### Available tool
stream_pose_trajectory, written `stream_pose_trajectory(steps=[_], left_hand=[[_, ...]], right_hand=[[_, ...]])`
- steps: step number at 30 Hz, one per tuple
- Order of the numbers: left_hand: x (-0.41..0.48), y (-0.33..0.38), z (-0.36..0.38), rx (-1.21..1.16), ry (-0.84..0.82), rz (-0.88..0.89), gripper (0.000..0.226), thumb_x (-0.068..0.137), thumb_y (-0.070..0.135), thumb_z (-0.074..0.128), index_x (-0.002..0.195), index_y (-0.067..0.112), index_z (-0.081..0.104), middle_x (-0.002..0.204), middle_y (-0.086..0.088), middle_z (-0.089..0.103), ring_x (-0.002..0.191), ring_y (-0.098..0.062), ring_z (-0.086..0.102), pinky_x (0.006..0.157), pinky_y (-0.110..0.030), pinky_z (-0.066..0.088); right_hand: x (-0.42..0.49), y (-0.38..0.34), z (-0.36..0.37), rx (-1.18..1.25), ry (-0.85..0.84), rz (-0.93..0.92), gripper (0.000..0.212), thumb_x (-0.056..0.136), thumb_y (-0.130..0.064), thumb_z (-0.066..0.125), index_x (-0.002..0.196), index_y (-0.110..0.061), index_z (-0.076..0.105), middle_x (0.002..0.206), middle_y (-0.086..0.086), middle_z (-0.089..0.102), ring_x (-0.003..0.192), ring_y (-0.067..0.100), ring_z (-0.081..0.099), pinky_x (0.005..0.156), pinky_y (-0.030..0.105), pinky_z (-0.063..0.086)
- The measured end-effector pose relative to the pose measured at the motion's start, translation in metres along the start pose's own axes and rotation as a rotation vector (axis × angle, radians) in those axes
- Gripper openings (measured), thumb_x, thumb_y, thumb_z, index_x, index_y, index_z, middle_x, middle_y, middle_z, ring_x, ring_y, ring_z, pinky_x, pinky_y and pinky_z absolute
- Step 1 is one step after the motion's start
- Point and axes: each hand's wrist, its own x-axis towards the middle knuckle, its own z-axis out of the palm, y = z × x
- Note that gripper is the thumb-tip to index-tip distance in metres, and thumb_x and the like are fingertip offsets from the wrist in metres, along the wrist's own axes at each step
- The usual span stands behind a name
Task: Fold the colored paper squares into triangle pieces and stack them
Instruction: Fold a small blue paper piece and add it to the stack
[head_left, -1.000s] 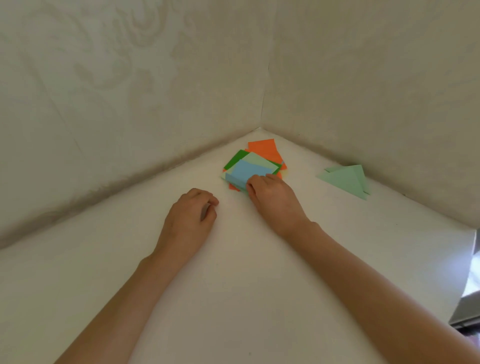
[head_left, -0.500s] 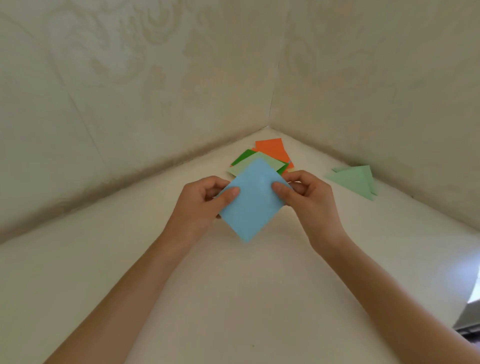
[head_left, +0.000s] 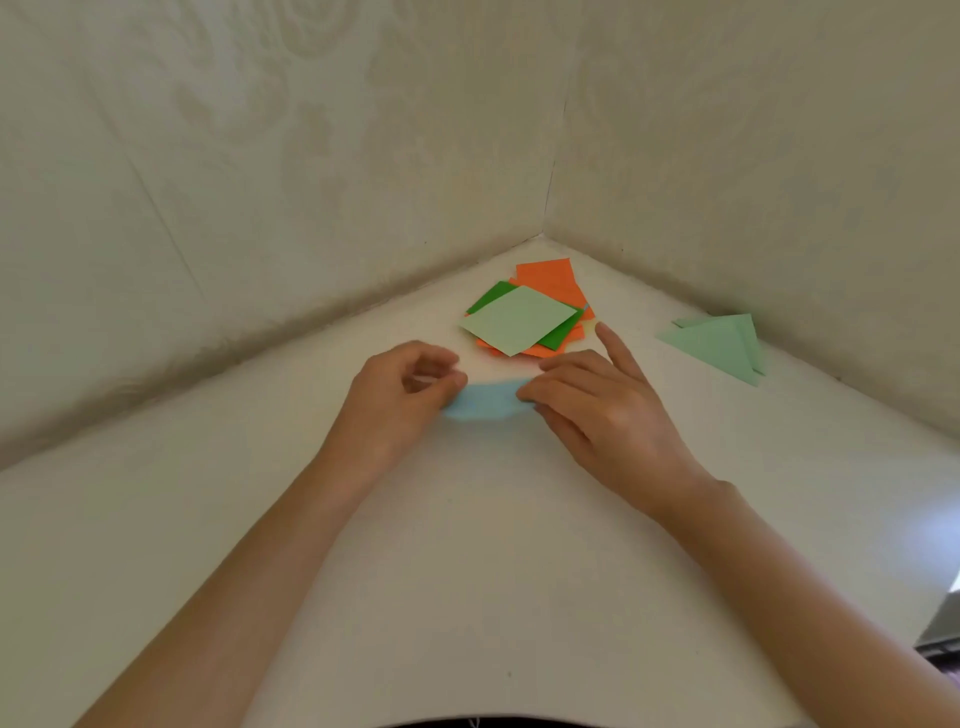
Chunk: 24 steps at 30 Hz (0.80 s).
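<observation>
A light blue paper square (head_left: 485, 401) lies bent over on the white table between my hands, only a curved strip of it showing. My left hand (head_left: 400, 397) pinches its left end with curled fingers and thumb. My right hand (head_left: 597, 410) pinches its right end, the index finger sticking out straight. Just behind them sits a loose pile of paper squares (head_left: 524, 317), with a pale green one on top of dark green and orange ones. Folded pale green triangles (head_left: 719, 345) lie stacked at the right near the wall.
The white table (head_left: 467, 571) fits into a corner of two pale patterned walls (head_left: 311, 156). Its right edge (head_left: 935, 608) drops off at the lower right. My forearms cross the near part of the table.
The blue square came off the pile, was held up flat in both hands, and now is lowered to the table and bent over between them.
</observation>
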Motion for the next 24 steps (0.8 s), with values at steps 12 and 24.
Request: stream_pose_trajectory(steps=[12,24], left_hand=[[-0.019,-0.021,0.005,0.774,-0.147,0.675,0.037,0.087,0.032,0.041,0.088,0.019,0.075,0.094,0.005,0.072,0.074,-0.019,0.068,0.064,-0.029,0.054],[-0.009,-0.029,0.001,0.484,-0.146,0.508,0.037,0.088,0.048,0.043,0.085,0.019,0.067,0.086,0.012,0.057,0.079,-0.01,0.053,0.071,-0.03,0.043]], right_hand=[[-0.002,0.0,-0.011,0.223,-0.448,0.063,0.018,0.08,-0.02,0.064,0.092,-0.009,0.072,0.083,0.006,0.064,0.072,0.022,0.06,0.07,0.034,0.05],[-0.002,0.013,0.007,0.544,-0.319,0.697,0.023,0.087,-0.035,0.062,0.069,-0.02,0.064,0.084,-0.004,0.056,0.081,0.007,0.046,0.067,0.007,0.032]])
